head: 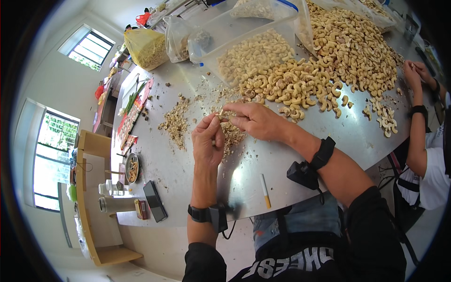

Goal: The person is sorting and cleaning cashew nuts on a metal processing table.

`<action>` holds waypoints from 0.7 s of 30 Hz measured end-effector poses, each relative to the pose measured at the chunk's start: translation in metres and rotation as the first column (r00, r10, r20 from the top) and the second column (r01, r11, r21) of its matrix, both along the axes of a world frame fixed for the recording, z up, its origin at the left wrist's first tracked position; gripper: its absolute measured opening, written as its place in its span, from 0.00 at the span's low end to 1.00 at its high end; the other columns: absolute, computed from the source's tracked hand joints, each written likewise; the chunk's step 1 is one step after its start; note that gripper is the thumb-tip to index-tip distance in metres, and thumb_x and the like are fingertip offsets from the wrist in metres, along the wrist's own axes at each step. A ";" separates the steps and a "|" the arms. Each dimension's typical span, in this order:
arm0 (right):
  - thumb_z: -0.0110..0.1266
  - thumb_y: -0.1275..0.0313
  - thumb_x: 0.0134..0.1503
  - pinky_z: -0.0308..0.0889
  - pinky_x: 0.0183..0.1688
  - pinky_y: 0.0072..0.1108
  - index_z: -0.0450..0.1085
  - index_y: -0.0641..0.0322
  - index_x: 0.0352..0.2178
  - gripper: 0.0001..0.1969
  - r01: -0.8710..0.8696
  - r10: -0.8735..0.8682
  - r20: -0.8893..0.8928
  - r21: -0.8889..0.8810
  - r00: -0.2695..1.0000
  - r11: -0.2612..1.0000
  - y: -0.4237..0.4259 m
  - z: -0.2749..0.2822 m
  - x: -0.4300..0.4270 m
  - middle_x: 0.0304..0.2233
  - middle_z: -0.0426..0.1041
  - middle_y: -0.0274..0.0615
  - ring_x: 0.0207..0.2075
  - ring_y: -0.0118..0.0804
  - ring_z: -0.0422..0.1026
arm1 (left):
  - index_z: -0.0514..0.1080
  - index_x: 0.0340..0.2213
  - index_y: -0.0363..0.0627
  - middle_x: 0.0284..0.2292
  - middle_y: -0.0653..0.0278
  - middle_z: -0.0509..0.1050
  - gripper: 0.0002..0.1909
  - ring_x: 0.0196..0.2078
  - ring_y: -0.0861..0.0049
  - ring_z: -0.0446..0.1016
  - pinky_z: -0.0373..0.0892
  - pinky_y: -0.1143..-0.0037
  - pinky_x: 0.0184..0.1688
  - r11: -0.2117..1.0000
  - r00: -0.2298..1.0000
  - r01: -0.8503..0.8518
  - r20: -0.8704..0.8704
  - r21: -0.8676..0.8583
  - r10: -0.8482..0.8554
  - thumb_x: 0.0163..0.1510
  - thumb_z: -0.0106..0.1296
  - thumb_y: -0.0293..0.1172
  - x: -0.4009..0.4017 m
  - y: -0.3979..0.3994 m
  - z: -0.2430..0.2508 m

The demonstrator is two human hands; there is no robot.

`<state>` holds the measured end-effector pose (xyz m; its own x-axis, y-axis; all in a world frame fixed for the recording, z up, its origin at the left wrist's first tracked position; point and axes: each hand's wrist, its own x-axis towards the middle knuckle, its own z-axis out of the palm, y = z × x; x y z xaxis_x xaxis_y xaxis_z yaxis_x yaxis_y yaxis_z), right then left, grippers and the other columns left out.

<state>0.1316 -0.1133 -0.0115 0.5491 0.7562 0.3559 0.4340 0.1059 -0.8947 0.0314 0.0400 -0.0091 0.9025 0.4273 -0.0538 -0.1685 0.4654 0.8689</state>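
Observation:
My left hand (209, 141) pinches a small pale piece, apparently a cashew nut (221, 115), between thumb and fingertips. From the right, my right hand (259, 121) reaches to the same piece, with index finger and thumb at its side. Whether a small tool sits between those right fingers is too small to tell. Below both hands lies a heap of husk crumbs (232, 139) on the metal table (282, 155). Just beyond my right hand, loose cashew nuts (289, 83) spill from a clear plastic tub (253, 33) tipped on its side.
A large cashew pile (352, 46) rises at the back right, near another person's hands (415, 72). A cigarette (265, 192) lies near the front edge. Leftward are a phone (155, 201), a metal ashtray (133, 168), a flask (118, 204) and a yellow bag (145, 47). More crumbs (176, 121) lie nearby.

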 end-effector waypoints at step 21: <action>0.47 0.71 0.57 0.57 0.19 0.13 0.62 0.68 0.50 0.20 -0.095 0.100 -0.366 0.030 0.925 0.995 -0.001 0.008 -0.002 0.19 0.65 0.31 0.17 0.18 0.60 | 0.69 0.36 0.35 0.28 0.57 0.74 0.08 0.11 0.88 0.58 0.52 0.87 0.12 0.997 0.999 -0.033 -0.016 0.069 0.034 0.51 0.51 0.21 0.000 -0.007 0.003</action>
